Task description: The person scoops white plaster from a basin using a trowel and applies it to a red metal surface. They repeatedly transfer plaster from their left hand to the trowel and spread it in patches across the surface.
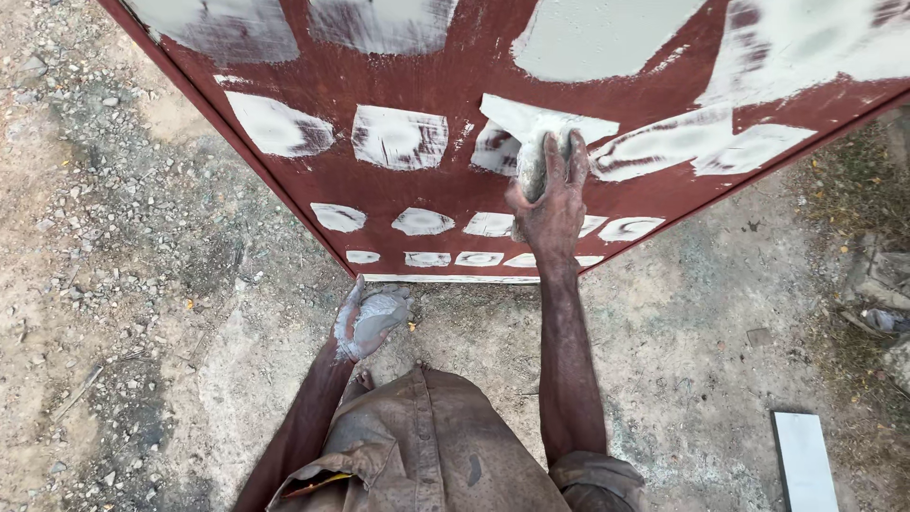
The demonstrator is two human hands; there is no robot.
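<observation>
A dark red metal panel (445, 194) stands upright on the ground, covered with several grey-white patches of putty. My right hand (548, 204) reaches forward and presses a flat putty-smeared scraper (533, 163) against the panel, over a fresh white patch (531, 121). My left hand (368, 320) hangs lower, near the panel's bottom edge, palm up and coated with a lump of grey putty (374, 318). My bent knees in brown trousers (427, 455) fill the bottom of the view.
Rough concrete ground (682, 322) lies under the panel, with gravel and stones (104, 218) to the left. A flat white board (804, 460) lies at the lower right. Rubble and dry grass (872, 284) sit at the right edge.
</observation>
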